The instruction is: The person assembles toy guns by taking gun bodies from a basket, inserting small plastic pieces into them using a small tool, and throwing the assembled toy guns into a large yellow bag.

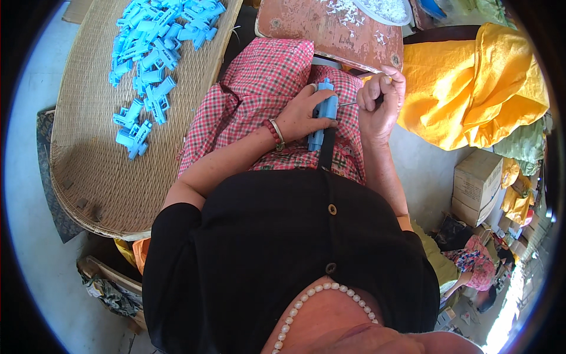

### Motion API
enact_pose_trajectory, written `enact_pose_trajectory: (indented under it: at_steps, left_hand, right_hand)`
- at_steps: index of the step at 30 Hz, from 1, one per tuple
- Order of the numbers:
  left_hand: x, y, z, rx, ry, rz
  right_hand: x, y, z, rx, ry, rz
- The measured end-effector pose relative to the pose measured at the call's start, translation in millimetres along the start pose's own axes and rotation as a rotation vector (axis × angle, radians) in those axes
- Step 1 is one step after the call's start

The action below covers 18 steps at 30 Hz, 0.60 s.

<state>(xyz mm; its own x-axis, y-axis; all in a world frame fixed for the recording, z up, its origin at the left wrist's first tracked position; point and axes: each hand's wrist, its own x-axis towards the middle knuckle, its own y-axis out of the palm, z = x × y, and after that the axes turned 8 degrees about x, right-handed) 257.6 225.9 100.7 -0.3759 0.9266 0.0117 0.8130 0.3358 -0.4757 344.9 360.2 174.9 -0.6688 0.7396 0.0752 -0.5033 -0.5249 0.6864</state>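
Note:
My left hand is wrapped around a light-blue plastic toy gun, held over my lap with its long side pointing away from me. Just to the right, my right hand is closed on a thin metal rod. The rod reaches left to the side of the toy; its other end is hidden in my fingers. A pile of similar blue toy guns lies to my left in a large woven tray.
Ahead stands a worn reddish wooden board with small white plastic pieces scattered on it and a bowl of more. Yellow sacking hangs at the right, above a cardboard box. Another person is at the lower right.

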Motion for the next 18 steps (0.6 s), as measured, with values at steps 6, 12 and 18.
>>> enact_pose_trajectory:
  at_steps: [6, 12, 18]
  left_hand:
    - [1, 0, 0, 0.013, -0.002, -0.012]
    - [-1, 7, 3, 0.002, 0.002, -0.083]
    - [-2, 5, 8, 0.037, 0.011, -0.144]
  right_hand:
    - [1, -6, -8, -0.026, 0.021, -0.014]
    - [0, 0, -21, -0.015, 0.035, 0.036]
    - [3, 5, -35, -0.124, 0.079, 0.046]
